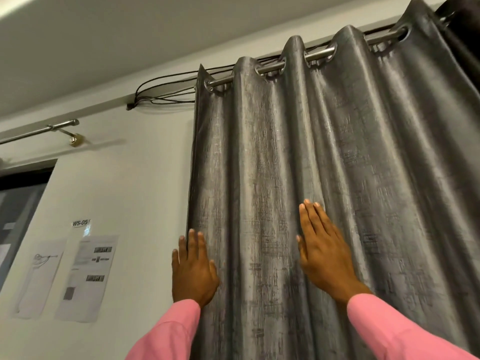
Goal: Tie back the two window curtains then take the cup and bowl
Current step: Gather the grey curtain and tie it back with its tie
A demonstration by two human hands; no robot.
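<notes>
Up at the window wall, both hands are on the grey curtain (337, 178), which hangs full length from its steel rod (319, 51), the rod threaded through the eyelets along the top. The folds fall straight down, loose and untied.

My left hand (193, 268) lies flat at the curtain's left edge, fingers straight and slightly spread. Two fingers are on the fabric and the outer ones sit just past the edge, over the white wall. My right hand (324, 253) is flat too, fingers straight and close together, pressing on a fold near the middle of the panel and reaching a little higher than the left. Neither hand grips anything.

Pink sleeves come up from below, the left sleeve (166, 333) and the right sleeve (405, 331). A darker curtain (465, 27) shows at the top right corner, on the same rod.

Off to the left, printed sheets (85, 276) are stuck to the wall, black cables (166, 87) loop under the ceiling, and a second rod (39, 131) sits above a dark window (18, 203).
</notes>
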